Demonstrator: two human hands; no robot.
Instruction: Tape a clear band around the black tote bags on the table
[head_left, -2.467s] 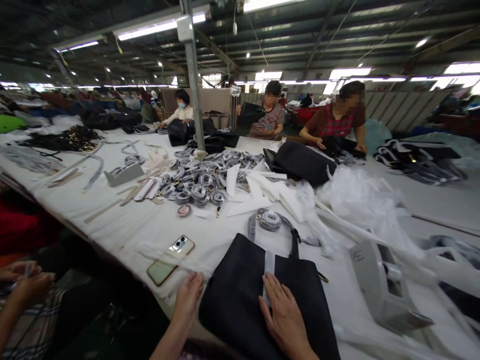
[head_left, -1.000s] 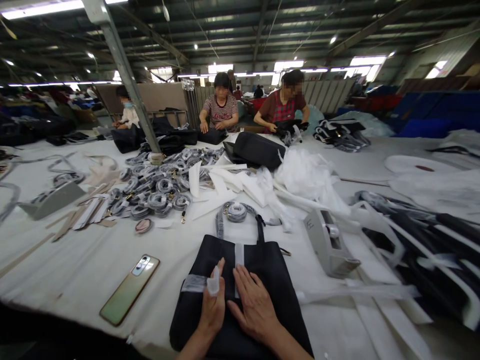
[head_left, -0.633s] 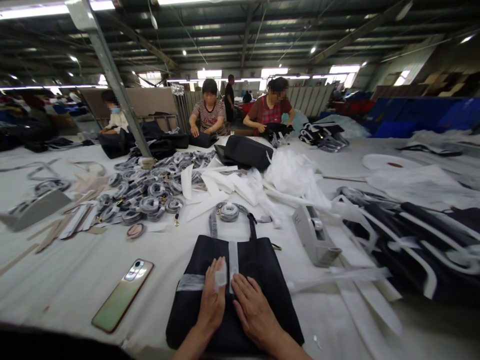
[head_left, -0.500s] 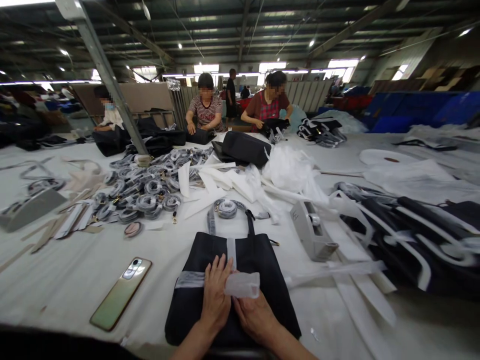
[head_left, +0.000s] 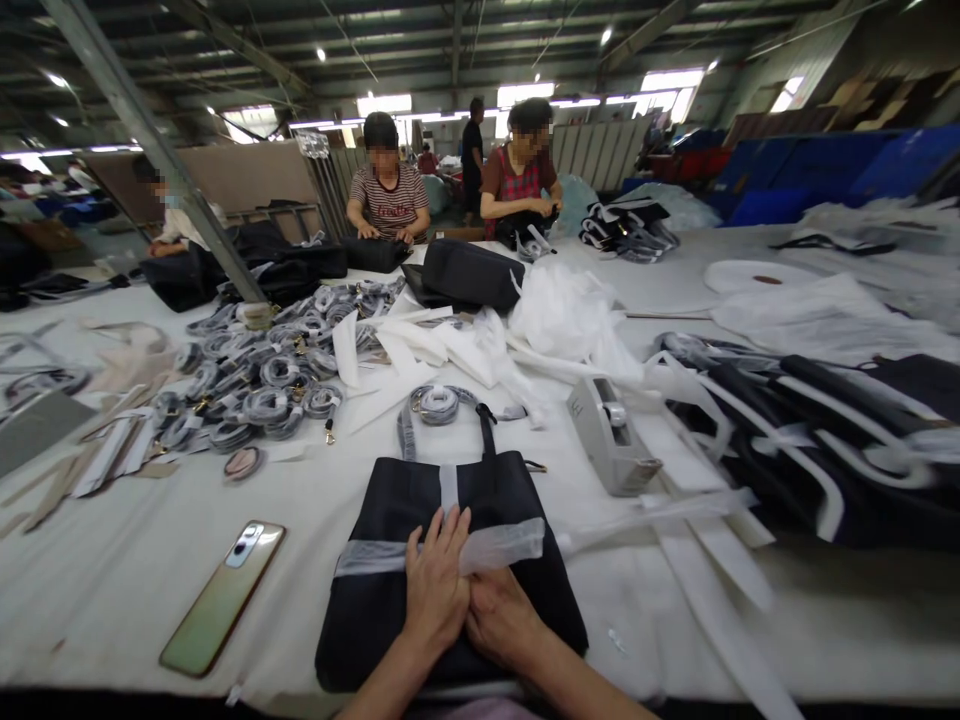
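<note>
A black handbag lies flat before me, its handles pointing away. A translucent white wrapping strip crosses its front, and a shorter pale strip runs down from the top edge. My left hand lies on the bag over the crossing strip, fingers stretched out. Close against it, my right hand is closed, its fingers curled beneath the strip's loose end, which sticks up to the right. What those fingers pinch is hidden. A coiled, wrapped strap rests between the handles.
A phone lies left of the bag. A grey tape dispenser stands right, near wrapped black bags. Coiled straps are heaped at left, white foam sheets behind. Co-workers handle black items across the table.
The strip's loose end has extended further right and now tilts upward. My right hand has moved closer to the left and curled more. The whole view has shifted slightly.
</note>
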